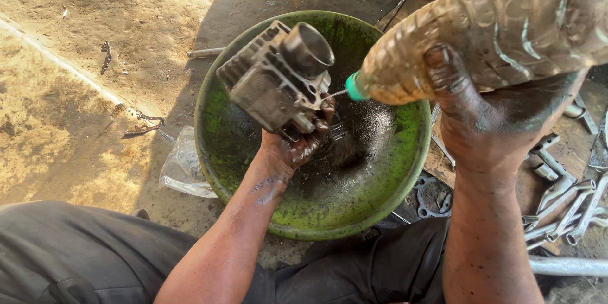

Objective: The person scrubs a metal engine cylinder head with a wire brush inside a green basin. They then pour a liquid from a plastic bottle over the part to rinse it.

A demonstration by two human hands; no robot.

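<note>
Above the green basin [253,171], which rests on the dirt floor [95,57] between the person's knees, a finned engine cylinder [278,79] is held tilted, its round sleeve pointing up and to the right. The cylinder is gripped from below by the left hand [297,142], whose oil-blackened fingers are closed around its lower edge. A clear plastic bottle [500,25] is clamped in the closed right hand [478,120], the thumb pressed across the bottle's side. The bottle is angled down to the left, and its green nozzle [354,87] sits just beside the cylinder. A thin stream [337,94] is seen passing from the nozzle to the cylinder's flank. Dark liquid is pooled in the basin bottom beneath both hands.

To the right of the basin, a group of metal spanners [563,209] is laid on a wooden board [570,145], with a flat gasket [434,196] near the basin rim. A crumpled clear plastic bag [183,164] lies touching the basin's left side. A small bent wire piece [144,125] lies on the floor, well apart to the left.
</note>
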